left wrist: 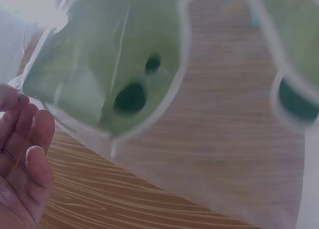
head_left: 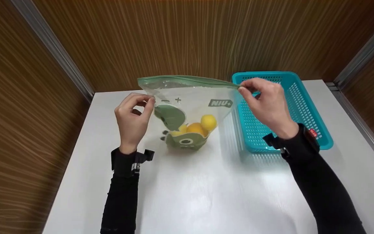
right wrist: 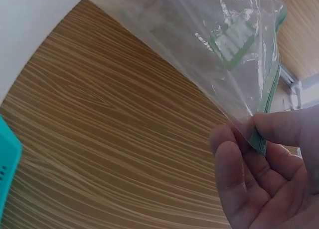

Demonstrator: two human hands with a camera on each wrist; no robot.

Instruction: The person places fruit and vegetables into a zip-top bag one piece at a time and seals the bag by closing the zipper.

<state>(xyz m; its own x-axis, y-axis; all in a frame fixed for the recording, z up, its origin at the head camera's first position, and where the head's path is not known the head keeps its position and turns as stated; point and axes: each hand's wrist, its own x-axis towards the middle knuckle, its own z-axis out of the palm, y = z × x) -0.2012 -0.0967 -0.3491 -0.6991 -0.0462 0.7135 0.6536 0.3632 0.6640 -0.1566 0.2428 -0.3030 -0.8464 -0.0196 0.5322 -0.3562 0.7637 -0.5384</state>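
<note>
Between the two hands hangs a clear zip bag [head_left: 200, 97] with a green zip strip along its top and a green cartoon print. Yellow and orange fruit [head_left: 196, 128] lie in its bottom, partly behind the print. My left hand [head_left: 133, 115] pinches the bag's left side edge a little below the strip, thumb against fingertips. At the top right corner, my right hand [head_left: 266, 100] pinches the end of the green strip [right wrist: 258, 139] between thumb and forefinger. The left wrist view shows the printed bag wall [left wrist: 99, 64] stretching away from the left fingertips.
A turquoise perforated basket [head_left: 250, 136] stands on the right of the white table [head_left: 187, 191], partly behind the right hand and wrist. A small red label [head_left: 313, 132] shows near its right side. Wood-grain panels [head_left: 187, 39] enclose the table at the back and both sides.
</note>
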